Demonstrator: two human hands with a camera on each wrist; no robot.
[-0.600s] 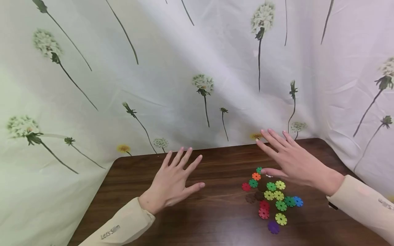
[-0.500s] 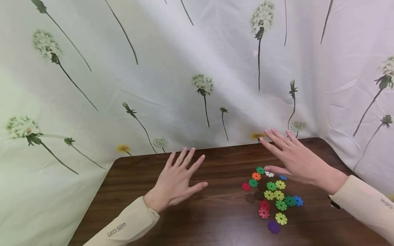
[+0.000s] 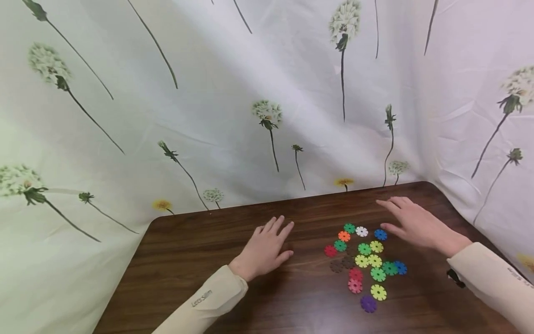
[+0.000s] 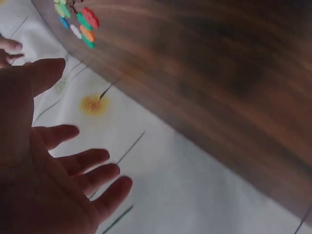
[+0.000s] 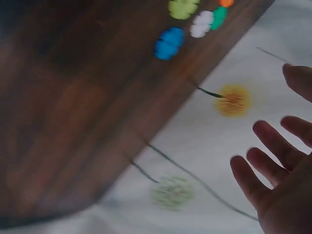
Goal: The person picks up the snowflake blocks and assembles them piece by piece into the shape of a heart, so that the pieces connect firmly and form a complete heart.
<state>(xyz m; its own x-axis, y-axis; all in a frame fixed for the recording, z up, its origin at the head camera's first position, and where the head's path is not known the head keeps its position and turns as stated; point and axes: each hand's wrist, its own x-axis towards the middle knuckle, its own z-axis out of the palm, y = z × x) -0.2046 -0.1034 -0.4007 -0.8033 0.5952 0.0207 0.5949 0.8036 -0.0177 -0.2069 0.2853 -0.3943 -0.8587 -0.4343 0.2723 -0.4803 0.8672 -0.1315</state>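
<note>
Several flat, notched plastic discs lie on the dark wooden table, right of the middle in the head view. Among them are a purple disc (image 3: pixel 369 304), a white disc (image 3: pixel 361 231), an orange disc (image 3: pixel 344 236) and a blue disc (image 3: pixel 380 234). My left hand (image 3: pixel 262 253) hovers left of the discs, fingers loosely extended and holding nothing. On the far right side, my right hand (image 3: pixel 419 225) hangs beside the upper blue disc, its fingers relaxed and apart from the discs. Both wrist views show bare palms with nothing in them.
The wooden table (image 3: pixel 187 260) has rounded back corners. Behind it and along its sides hangs a white cloth (image 3: pixel 217 116) printed with dandelions. In the right wrist view, the table edge (image 5: pixel 161 129) runs diagonally.
My left hand has moved right, toward the discs. The right hand has moved right and lower, uncovering the white and blue discs. The head view has shifted slightly.
</note>
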